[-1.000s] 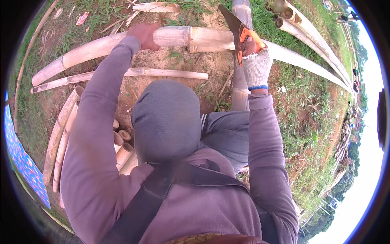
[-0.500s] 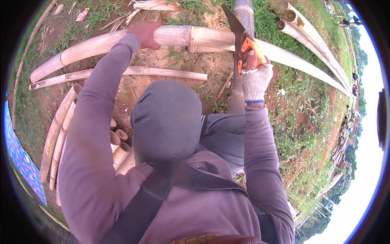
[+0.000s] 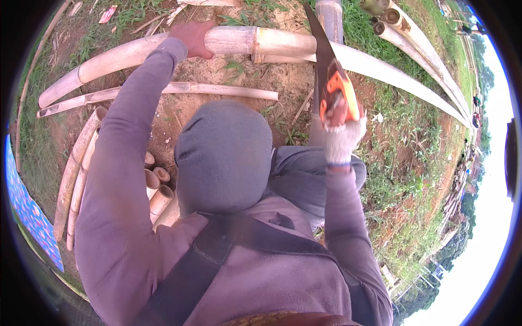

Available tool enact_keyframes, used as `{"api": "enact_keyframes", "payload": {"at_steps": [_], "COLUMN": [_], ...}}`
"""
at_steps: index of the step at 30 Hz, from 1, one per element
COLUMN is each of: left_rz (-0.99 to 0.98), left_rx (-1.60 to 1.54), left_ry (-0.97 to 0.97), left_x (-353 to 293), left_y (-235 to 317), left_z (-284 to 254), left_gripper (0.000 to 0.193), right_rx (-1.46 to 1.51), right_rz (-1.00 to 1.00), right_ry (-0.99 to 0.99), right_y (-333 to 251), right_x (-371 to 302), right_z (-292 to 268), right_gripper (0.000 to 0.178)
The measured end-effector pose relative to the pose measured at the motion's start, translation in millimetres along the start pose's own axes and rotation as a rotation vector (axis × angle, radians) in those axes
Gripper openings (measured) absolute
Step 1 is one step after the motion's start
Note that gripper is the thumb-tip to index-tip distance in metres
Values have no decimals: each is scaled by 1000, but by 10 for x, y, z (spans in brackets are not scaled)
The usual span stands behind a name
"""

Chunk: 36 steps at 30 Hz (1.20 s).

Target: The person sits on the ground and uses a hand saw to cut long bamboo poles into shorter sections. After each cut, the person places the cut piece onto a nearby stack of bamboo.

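Observation:
A thick pale bamboo pole (image 3: pixel 231 41) lies crosswise in front of me. My left hand (image 3: pixel 193 38), bare, grips it left of a joint, fingers and thumb over the top. In my gloved right hand (image 3: pixel 342 122) is the orange handle of a handsaw (image 3: pixel 321 46). Its dark blade crosses the pole right of the joint, the tip pointing away from me. Whether the teeth are inside a cut, I cannot tell. Another bamboo length (image 3: pixel 326 24) runs away from me beneath the pole. A thinner bamboo piece (image 3: pixel 228 91) lies on the ground nearer me.
Several cut bamboo tubes (image 3: pixel 160 200) stand or lie beside my body on the left, with longer bamboo pieces (image 3: pixel 76 168) by them. More poles (image 3: pixel 408 49) rest on the grass at far right. A blue patterned sheet (image 3: pixel 32 212) is at the left edge.
My right hand has drawn the handsaw back toward me, its handle now lower and farther from the pole. My left hand keeps its hold on the bamboo pole.

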<state>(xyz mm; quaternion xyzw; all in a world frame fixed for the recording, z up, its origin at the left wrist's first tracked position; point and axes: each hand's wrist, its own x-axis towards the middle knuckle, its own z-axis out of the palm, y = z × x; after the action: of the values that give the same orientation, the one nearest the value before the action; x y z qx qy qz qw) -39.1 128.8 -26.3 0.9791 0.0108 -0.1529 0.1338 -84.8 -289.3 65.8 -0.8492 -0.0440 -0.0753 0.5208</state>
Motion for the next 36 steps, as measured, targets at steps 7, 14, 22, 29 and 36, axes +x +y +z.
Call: {"api": "enact_keyframes", "payload": {"at_steps": [7, 14, 22, 29, 36], "left_rz": [-11, -27, -8, -28, -11], "left_rx": [-13, 48, -26, -9, 19], "left_ry": [69, 77, 134, 95, 29], "left_x": [105, 44, -3, 62, 77], "left_y": [-279, -99, -194, -223, -140], "left_z": [-249, -28, -120, -12, -85], "left_gripper": [97, 96, 91, 92, 95], "right_rx": [173, 175, -318, 11, -185], "right_rz": [83, 82, -182, 160, -132], "right_ry": [37, -49, -41, 19, 26], "right_y": [7, -218, 48, -171, -126], "right_x": [-228, -1188, -107, -1199, 225], "right_z": [-95, -655, -49, -765, 178], "right_gripper": [27, 38, 21, 41, 27]}}
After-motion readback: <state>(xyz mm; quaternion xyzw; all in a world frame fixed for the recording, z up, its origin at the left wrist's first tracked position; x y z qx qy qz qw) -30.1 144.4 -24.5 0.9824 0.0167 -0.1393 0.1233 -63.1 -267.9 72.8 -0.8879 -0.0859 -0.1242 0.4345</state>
